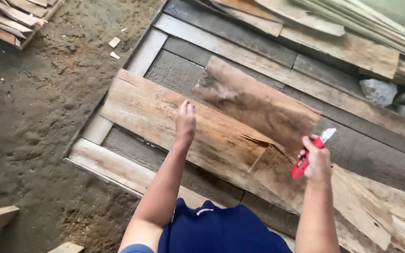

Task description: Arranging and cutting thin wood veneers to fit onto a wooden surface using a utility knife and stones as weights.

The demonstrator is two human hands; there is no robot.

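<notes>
A platform (240,51) of grey boards is seen under both hands, bordered by dirt floor (33,103) to the left of the left hand. A wide brown plank (165,112) lies across the platform, directly beneath the left hand and running on under the right. A second, darker plank (263,103) overlaps it just beyond the right hand; a jagged split (258,140) is noted between the two hands. Two grey stones (390,96) rest well beyond the right hand.

The left hand (185,122) is held over the plank, fingers loosely together, nothing gripped; contact with the wood cannot be confirmed. The right hand (317,159) is clamped on a red knife (310,152), blade extended upward and away.

Risks judged: the blade could catch in the split and jump toward the left hand; the unclamped plank could slide under pressure; splinters could be picked up from the torn edge.
</notes>
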